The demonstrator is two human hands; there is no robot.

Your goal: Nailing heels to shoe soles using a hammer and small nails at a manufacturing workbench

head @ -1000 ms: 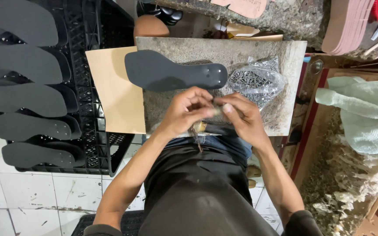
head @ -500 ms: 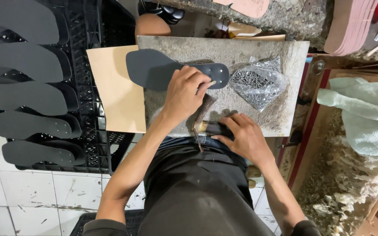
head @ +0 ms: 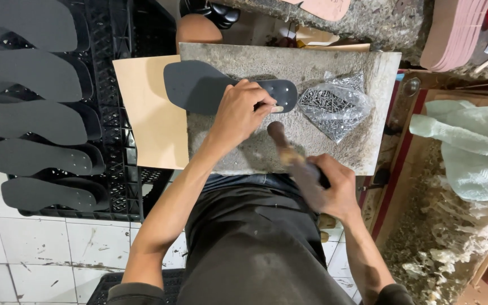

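A dark grey shoe sole (head: 199,86) lies flat on a grey stone slab (head: 334,141) in front of me. My left hand (head: 243,110) rests on the sole's narrow heel end, fingertips pinched on something too small to make out. My right hand (head: 326,186) grips the wooden handle of a hammer (head: 282,144), whose head hangs just below and right of my left fingertips. A clear plastic bag of small nails (head: 334,104) sits on the slab to the right of the sole.
A tan sheet (head: 148,113) lies under the slab's left edge. Several dark soles (head: 35,121) lie on a black plastic crate (head: 125,51) at left. A pale green cloth (head: 470,147) lies in a wooden box at right. Pink soles (head: 453,31) are stacked top right.
My hands have separated from in front of my waist. The left hand has moved up onto the sole's heel end, and the right hand has taken the hammer and raised its head toward it.
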